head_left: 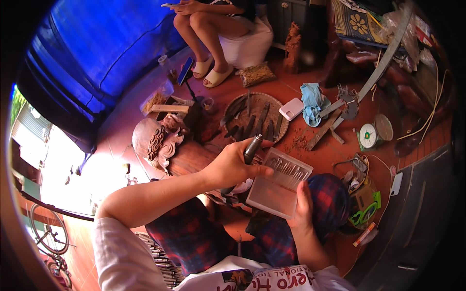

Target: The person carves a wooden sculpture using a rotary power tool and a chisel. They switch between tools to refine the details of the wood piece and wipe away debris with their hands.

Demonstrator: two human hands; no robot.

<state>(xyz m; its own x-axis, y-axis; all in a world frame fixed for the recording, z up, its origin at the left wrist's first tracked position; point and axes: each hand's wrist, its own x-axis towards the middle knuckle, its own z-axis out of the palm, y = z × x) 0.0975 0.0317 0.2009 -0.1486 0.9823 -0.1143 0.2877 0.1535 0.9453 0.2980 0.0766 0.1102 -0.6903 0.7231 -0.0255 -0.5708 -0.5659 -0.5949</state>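
Observation:
My left hand (232,164) is closed around a dark, metal-tipped rotary tool handpiece (253,148), which tilts up and to the right. Its thumb reaches to the left edge of an open clear plastic case (273,195). Small slim metal bits (290,168) lie in a row in the far half of the case; the near half looks bare. Along the case's right side, my right hand (303,208) grips it with the thumb on top, over my lap. Beyond my left forearm lies a carved wooden piece (154,140) with curled relief.
Farther off, a round woven tray (284,114) holds several dark tools. Beside it are a pale phone (291,109), a blue cloth (313,104) and a dial scale (368,136). Green-handled scissors (366,212) lie at the right. A seated person (213,29) holds a phone.

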